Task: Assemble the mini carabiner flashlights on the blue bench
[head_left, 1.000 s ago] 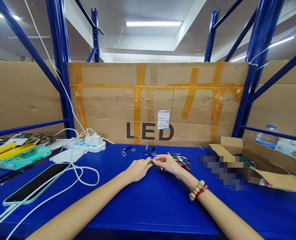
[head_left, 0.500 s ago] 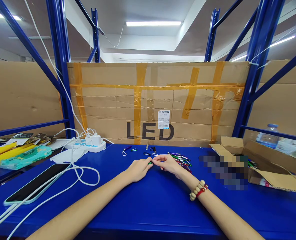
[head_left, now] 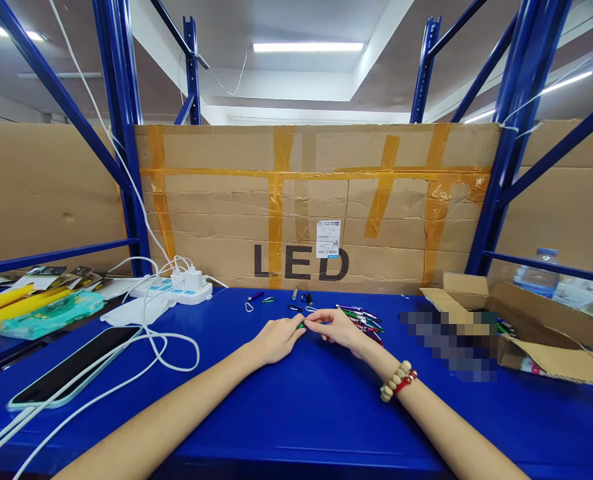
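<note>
Over the middle of the blue shelf top, my left hand (head_left: 277, 339) is closed, its fingertips pinching a small green piece (head_left: 301, 326) that is mostly hidden. My right hand (head_left: 336, 327) meets it from the right, thumb and forefinger pressed together at the same spot; what they pinch is too small to make out. Beside and behind my right hand lies a heap of small coloured metal pieces (head_left: 369, 322). Beyond the fingertips are a black carabiner (head_left: 294, 308) and a silver cylinder (head_left: 295, 294). Farther left sit a silver carabiner (head_left: 249, 307), a purple piece (head_left: 255, 295) and a green carabiner (head_left: 268, 300).
At left, a phone (head_left: 76, 367) lies under looping white cables (head_left: 186, 368), near a white power strip (head_left: 196, 293). An open cardboard box (head_left: 551, 353) stands at right. A large carton marked LED (head_left: 216, 213) closes off the back, between blue posts (head_left: 121, 133).
</note>
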### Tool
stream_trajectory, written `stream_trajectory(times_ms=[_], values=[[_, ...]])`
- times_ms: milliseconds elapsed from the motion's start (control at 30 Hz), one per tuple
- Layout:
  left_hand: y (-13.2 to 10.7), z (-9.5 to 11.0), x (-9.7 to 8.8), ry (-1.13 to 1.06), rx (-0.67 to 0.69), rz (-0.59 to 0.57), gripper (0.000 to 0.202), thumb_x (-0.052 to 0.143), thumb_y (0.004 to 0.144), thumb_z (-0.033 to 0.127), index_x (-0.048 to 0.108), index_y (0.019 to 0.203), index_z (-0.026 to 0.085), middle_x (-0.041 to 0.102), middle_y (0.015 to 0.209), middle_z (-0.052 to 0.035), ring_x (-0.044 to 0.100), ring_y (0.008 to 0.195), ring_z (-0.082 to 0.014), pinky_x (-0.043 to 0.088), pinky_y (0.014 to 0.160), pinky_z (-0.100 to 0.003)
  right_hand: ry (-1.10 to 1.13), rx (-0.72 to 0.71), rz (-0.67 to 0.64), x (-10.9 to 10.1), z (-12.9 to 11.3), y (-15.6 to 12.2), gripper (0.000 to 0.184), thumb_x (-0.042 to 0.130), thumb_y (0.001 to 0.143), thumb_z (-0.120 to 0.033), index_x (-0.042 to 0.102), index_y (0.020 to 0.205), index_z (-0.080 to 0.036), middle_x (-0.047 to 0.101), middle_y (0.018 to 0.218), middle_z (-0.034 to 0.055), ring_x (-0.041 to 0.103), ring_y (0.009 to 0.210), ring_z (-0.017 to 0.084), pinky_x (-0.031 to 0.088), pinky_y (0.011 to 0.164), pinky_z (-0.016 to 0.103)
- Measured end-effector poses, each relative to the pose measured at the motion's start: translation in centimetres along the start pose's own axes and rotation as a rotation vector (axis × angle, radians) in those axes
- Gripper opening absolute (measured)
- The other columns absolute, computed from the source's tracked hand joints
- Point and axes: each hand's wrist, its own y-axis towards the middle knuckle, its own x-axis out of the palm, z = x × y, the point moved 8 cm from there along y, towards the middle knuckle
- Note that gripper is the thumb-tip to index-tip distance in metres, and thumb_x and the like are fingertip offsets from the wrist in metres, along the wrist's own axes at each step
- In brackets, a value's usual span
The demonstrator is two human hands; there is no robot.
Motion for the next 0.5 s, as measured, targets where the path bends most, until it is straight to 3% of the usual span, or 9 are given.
stream_trajectory(times_ms=[500], values=[[-0.02,0.02,0.01,-0.010,0.002,-0.007,0.013,0.030,0.094,0.027,0.039,0.100,0.020,0.059,0.097,-0.0057,0.057,0.089,-0.0236,0.044,0.071,-0.030,-0.028,0.003,0.003,0.04,-0.06,-0.07,0.055,0.068,0.056,-0.062,0.065,0.080,-0.013,0.053,0.059,-0.0001,0.040,0.044,0.007,0.026,0.038,0.017]])
